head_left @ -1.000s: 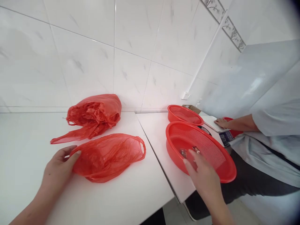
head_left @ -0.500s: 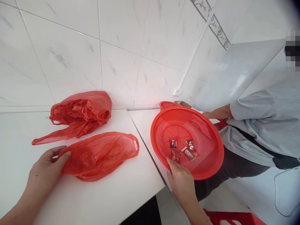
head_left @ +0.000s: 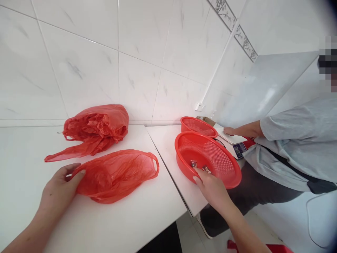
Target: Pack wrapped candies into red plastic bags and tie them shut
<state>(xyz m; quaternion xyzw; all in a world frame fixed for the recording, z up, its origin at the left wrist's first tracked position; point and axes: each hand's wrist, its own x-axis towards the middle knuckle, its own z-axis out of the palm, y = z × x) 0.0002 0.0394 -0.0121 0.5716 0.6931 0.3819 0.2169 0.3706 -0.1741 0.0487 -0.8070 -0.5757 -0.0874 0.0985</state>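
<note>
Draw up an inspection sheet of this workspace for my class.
Surface: left white tabletop and right white tabletop, dark seam between.
Job's things: red bag, spread on the left white tabletop; red basket holding small packets.
Clutter: bundle of red bags behind the red bag; second basket and cardboard box farther back, right.
Grip: left hand pinches the bag's left end; right hand grasps the basket's near rim.
Cables: pale cable, lower right.
Surroundings: tiled wall with socket; co-worker in grey, co-worker's hand on white keypad device.
</note>
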